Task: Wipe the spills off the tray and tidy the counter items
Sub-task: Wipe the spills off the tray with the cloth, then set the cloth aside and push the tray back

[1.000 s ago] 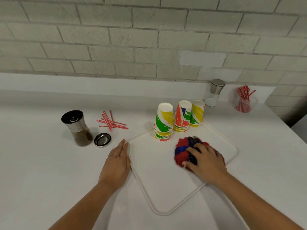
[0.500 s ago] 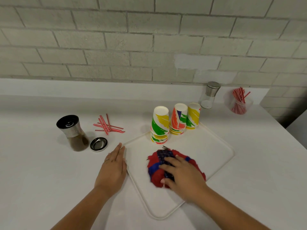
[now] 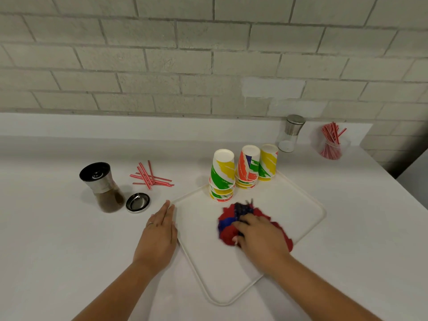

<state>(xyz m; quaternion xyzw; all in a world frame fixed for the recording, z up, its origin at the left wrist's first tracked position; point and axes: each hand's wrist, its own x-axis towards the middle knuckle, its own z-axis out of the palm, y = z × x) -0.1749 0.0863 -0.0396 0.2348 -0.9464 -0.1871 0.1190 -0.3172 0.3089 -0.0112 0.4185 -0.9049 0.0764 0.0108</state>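
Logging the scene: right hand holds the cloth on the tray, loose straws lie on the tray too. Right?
No. In the head view the loose straws lie on the counter left of the tray; the right hand does hold the cloth there.

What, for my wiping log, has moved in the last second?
The right hand slid the red-and-blue cloth leftward, from the right side of the tray to its middle. The left hand stayed flat at the tray edge; cups, grinder and straws did not move.

Café-style serving counter, smooth white counter [image 3: 58,239], painted grey brick wall [image 3: 162,54], stacked colourful paper cups [image 3: 222,176], red-striped straws in clear jar [image 3: 331,141]
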